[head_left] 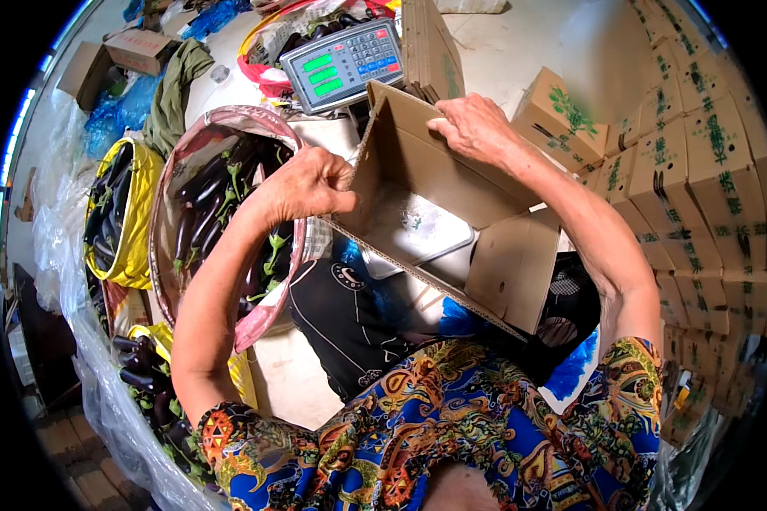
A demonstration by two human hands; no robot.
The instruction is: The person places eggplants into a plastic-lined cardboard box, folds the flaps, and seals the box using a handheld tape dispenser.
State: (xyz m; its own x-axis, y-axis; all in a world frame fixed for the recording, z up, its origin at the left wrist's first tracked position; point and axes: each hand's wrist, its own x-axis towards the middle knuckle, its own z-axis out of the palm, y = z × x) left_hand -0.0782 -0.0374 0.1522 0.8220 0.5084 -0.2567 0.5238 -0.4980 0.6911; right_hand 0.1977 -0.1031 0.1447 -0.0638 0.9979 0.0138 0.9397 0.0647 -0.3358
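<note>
An unfolded cardboard box [439, 162] stands tilted in front of me, with both its top and its bottom open. Through it shows the pale metal plate [426, 223] of a weighing scale, whose grey display and keypad [343, 66] is just beyond the box. My left hand [314, 183] is closed on the box's left edge, its fingers curled over the rim. My right hand [477, 126] grips the far rim, thumb and fingers either side of the cardboard. To the left of my left hand is a pink-rimmed basket [164, 223] holding many dark purple eggplants [198, 230].
Yellow bags [141, 255] of eggplants stand farther left beside clear plastic sheeting [64, 281]. Flattened cardboard [433, 51] rises behind the box. A single carton [561, 119] sits at the far right, near a tall wall of stacked cartons [699, 187].
</note>
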